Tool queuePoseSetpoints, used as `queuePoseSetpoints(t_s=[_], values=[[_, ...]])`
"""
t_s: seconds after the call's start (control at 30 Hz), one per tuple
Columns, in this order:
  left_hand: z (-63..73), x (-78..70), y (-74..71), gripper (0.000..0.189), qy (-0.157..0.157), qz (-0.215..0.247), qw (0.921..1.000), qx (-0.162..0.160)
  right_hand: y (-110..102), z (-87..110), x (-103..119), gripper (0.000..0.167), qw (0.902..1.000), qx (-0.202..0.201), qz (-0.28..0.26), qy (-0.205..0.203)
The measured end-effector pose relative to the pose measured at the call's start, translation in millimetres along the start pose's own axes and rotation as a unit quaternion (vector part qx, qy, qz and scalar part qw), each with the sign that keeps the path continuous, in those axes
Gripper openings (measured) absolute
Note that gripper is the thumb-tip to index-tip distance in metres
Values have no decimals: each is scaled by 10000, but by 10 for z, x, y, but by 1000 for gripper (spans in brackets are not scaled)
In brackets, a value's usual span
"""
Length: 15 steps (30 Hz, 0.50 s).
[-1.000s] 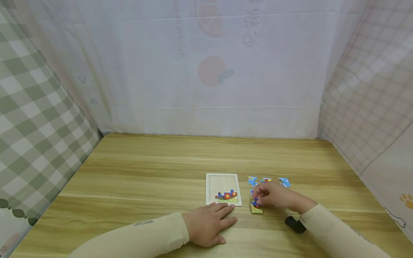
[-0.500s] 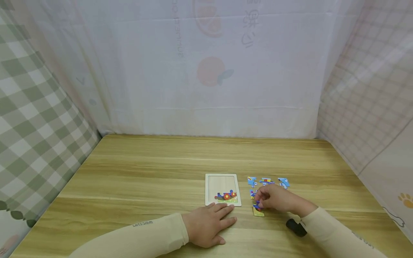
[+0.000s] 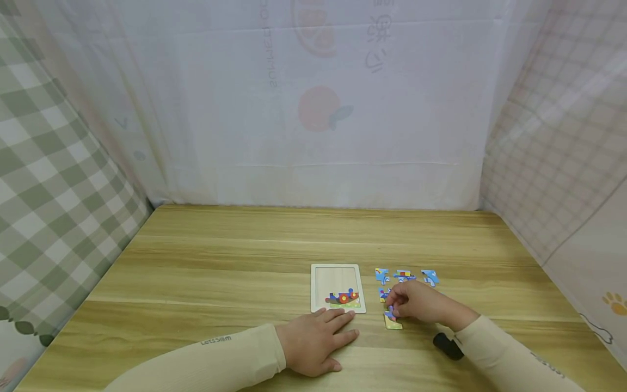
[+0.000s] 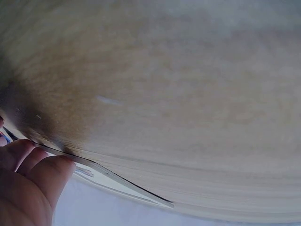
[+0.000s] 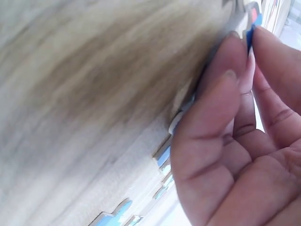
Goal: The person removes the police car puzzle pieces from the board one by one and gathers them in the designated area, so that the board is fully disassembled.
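Note:
My left hand (image 3: 320,342) lies flat with fingers spread. Its fingertips touch the near rim of a pale wooden puzzle tray (image 3: 313,283), also seen from low down in the left wrist view. A few joined puzzle pieces (image 3: 344,298) with red wheels fill the tray's lower right part. To the right of the tray, my right hand (image 3: 420,300) pinches a yellow and blue jigsaw piece (image 3: 393,321) between thumb and fingertip, low over the table. The right wrist view shows the blue edge of this piece (image 5: 250,33) at the fingertips; the hand covers part of it.
Loose blue jigsaw pieces lie behind my right hand: one at the left (image 3: 382,276), one in the middle (image 3: 404,275), one at the right (image 3: 430,277). Another piece (image 3: 383,294) is partly covered by the fingers. A small black object (image 3: 448,346) sits by the right sleeve.
My right hand has shifted slightly right and toward me, with the pinched piece moving and turning a little. More of the loose pieces behind it shows. The left hand stays in place.

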<state>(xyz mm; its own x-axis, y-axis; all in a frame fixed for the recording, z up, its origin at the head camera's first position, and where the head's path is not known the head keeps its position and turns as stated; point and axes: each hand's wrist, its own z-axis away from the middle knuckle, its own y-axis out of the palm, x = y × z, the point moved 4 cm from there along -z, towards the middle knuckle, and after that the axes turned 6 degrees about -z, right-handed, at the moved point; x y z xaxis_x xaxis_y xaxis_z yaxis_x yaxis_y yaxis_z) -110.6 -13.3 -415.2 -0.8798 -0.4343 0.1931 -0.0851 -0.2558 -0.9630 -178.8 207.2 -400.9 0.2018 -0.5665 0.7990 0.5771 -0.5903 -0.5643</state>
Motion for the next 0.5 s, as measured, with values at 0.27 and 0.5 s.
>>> queuePoseSetpoints(t_s=[0.27,0.5], values=[[2,0,0,61,7,0,10000,-29,11,11,30,7,10000,-22,10,16],[7,2,-3,61,-3,59,10000,-19,18,16,43,7,9998,-97,95,113]])
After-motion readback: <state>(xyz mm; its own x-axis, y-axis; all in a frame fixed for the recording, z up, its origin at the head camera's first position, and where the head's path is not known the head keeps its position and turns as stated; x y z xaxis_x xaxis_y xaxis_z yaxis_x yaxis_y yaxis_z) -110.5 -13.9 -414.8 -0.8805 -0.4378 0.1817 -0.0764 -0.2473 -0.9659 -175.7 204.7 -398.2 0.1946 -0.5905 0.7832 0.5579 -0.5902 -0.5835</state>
